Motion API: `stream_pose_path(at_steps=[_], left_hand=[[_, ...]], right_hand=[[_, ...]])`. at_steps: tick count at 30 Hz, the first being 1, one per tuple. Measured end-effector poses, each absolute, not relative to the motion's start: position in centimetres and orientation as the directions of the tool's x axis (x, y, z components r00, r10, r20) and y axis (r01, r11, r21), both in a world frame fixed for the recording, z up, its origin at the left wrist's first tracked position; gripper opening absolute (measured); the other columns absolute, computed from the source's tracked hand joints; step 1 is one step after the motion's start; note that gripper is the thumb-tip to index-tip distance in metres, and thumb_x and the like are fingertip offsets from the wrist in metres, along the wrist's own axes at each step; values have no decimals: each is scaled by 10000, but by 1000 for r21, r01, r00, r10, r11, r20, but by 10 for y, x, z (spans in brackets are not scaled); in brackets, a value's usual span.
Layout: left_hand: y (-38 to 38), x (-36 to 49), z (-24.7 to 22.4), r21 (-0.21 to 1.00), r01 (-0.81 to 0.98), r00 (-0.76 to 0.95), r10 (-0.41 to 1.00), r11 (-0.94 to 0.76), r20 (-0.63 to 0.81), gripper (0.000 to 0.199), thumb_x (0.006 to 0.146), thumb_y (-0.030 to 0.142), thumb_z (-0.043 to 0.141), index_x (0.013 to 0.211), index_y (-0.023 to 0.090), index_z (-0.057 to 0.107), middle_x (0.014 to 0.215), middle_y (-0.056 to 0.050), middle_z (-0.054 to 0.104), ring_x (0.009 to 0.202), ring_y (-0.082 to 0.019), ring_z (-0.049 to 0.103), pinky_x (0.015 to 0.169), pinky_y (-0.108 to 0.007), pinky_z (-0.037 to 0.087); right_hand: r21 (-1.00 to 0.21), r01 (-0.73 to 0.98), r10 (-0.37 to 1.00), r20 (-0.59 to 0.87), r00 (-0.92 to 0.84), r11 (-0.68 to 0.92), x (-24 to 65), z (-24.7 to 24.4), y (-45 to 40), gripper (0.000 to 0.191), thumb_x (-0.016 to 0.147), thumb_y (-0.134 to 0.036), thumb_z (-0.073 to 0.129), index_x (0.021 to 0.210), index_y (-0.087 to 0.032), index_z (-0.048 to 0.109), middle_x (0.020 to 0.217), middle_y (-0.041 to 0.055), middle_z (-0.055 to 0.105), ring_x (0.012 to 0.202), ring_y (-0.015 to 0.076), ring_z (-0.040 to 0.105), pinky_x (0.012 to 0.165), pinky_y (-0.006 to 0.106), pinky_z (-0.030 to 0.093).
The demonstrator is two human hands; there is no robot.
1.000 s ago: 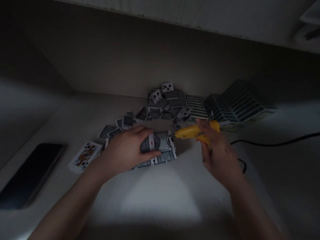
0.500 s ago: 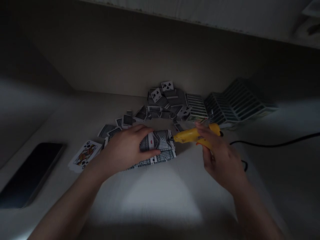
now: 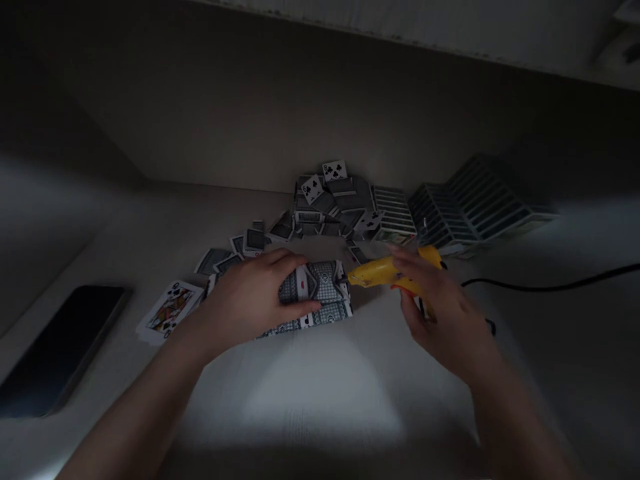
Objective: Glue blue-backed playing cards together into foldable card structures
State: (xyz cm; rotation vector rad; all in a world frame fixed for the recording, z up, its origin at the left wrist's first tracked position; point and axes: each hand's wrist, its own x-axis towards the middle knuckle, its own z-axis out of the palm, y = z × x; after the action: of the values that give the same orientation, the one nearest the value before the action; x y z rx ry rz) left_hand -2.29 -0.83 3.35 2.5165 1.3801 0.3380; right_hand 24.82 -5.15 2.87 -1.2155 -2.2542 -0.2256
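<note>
My left hand [image 3: 255,290] is closed over a model built of folded playing cards [image 3: 327,287], pressing it to the tabletop, with thumb and forefinger on its two sides. A yellow glue gun [image 3: 373,272] is gripped in my right hand [image 3: 445,313], fingers wrapped round its handle by the orange trigger. The gun's nozzle meets the right end of the card model. Whether glue is coming out is too dark to tell. The left part of the model is hidden beneath my left hand.
Cut and folded cards [image 3: 330,200] lie heaped behind the model. Green-and-white striped folded pieces [image 3: 475,207] stand at back right. A stack of playing cards [image 3: 173,307] and a dark phone [image 3: 65,347] lie on the left. A black cord [image 3: 550,287] runs off to the right.
My right hand's lower fingers have shifted slightly left at the trigger of the glue gun. The nozzle stays at the model's right end, and my left hand has barely moved.
</note>
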Motion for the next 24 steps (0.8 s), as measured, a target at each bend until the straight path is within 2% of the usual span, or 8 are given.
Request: stream_pose_path(at_steps=[7, 15, 19, 24], left_hand=[[-8, -25, 32, 325, 778, 535, 838, -538, 107, 579, 800, 619, 542, 1197, 199, 568, 1166, -74, 632, 1017, -265, 623, 861, -384, 502], [-8, -24, 34, 344, 773, 534, 839, -533, 101, 569, 801, 622, 536, 1199, 216, 569, 1161, -64, 638, 1005, -261, 628, 849, -380, 504], [-9, -24, 34, 345, 771, 538, 837, -536, 100, 561, 809, 623, 525, 1193, 216, 562, 1167, -70, 633, 1015, -264, 625, 855, -387, 502], [-9, -24, 34, 355, 775, 532, 843, -522, 79, 565, 808, 616, 531, 1208, 216, 550, 1177, -75, 627, 1013, -264, 623, 853, -388, 504]], right_hand=[[-45, 807, 690, 548, -473, 589, 258, 41, -51, 597, 798, -57, 540, 1347, -248, 403, 1312, 58, 579, 1172, 209, 573, 975, 389, 507], [-4, 852, 719, 539, -439, 523, 249, 35, -42, 584, 821, -268, 636, 1352, -217, 398, 1303, 83, 580, 1148, 251, 585, 923, 411, 536], [15, 848, 708, 543, -452, 530, 245, 33, -39, 543, 840, -164, 566, 1354, -218, 402, 1299, 74, 580, 1118, 241, 598, 899, 406, 548], [5, 832, 715, 508, -480, 555, 246, 34, -37, 588, 850, -45, 429, 1394, -252, 347, 1342, 58, 541, 1148, 228, 573, 892, 407, 551]])
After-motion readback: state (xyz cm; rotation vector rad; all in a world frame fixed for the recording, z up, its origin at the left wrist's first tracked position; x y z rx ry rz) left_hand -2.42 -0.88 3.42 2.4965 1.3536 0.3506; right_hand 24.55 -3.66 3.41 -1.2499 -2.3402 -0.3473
